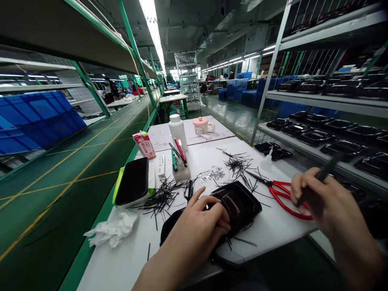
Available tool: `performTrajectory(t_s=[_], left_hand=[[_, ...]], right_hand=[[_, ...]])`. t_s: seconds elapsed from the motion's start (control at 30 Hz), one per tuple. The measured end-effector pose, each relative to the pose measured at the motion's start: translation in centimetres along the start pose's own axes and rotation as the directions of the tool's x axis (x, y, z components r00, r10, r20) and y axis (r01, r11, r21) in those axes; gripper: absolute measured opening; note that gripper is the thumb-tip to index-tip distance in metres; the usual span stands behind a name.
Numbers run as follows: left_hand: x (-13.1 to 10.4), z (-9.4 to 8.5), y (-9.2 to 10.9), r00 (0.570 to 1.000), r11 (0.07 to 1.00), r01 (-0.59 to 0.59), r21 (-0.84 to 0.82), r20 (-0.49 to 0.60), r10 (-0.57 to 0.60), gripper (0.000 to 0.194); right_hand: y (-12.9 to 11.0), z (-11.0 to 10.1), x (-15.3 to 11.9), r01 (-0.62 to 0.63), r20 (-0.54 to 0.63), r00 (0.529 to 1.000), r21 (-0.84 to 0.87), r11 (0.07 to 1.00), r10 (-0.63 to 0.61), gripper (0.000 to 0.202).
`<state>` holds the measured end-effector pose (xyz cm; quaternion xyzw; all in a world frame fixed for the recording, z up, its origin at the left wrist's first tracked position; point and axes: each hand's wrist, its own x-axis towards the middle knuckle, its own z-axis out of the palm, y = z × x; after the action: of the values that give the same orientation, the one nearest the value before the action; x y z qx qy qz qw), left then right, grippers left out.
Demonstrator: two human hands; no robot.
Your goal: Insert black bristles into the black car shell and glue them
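One slip of the dark stick [330, 166] held in the fingers of the right hand [330, 196], at three o'clock, could scratch the black shell [244, 202] mid-table [279, 228], under the left hand's [201, 222] bent fingers, whose grip I can't tell.

Looks like a factory assembly floor | has a long green belt [75, 161] beside a white counter [209, 150] | holds a metal rack [269, 81] of matching glossy black parts [345, 147] | keeps blue bins [39, 121] on both sides | runs long tube lights [151, 20] under a ceiling with bare ducts [218, 20] | has people [113, 89] near tables [121, 103] farther back
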<state>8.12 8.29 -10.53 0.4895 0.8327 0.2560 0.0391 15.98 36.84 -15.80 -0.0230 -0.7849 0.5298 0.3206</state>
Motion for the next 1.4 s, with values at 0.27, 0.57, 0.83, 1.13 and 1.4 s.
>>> performTrajectory(t_s=[0.27, 0.57, 0.83, 1.13, 1.4], left_hand=[[-0.8, -0.2, -0.1, 0.995, 0.983, 0.097, -0.154, 0.021, -0.094, 0.019], [2.3, -3.1, 0.7, 0.967, 0.986, 0.060, -0.155, 0.253, -0.019, 0.021], [1.9, -1.4, -2.2, 0.968, 0.883, 0.143, -0.447, 0.247, -0.032, 0.025], [1.5, -0.1, -2.6, 0.981, 0.838, 0.099, -0.537, 0.195, 0.009, 0.022], [1.5, 0.1, -2.5, 0.986, 0.811, 0.109, -0.575, 0.168, -0.013, 0.017]], right_hand=[[2.6, 1.4, 3.5, 0.233, 0.525, 0.819, -0.672, 0.703, 0.231, 0.024], [0.6, 8.3, 12.0, 0.534, 0.715, 0.667, -0.655, 0.534, 0.210, 0.021], [2.7, 11.6, 14.1, 0.546, 0.716, 0.635, -0.682, 0.487, 0.289, 0.025], [0.7, 13.6, 15.2, 0.631, 0.772, 0.583, -0.627, 0.458, 0.254, 0.019], [2.4, 12.4, 16.1, 0.593, 0.760, 0.545, -0.648, 0.477, 0.355, 0.021]])
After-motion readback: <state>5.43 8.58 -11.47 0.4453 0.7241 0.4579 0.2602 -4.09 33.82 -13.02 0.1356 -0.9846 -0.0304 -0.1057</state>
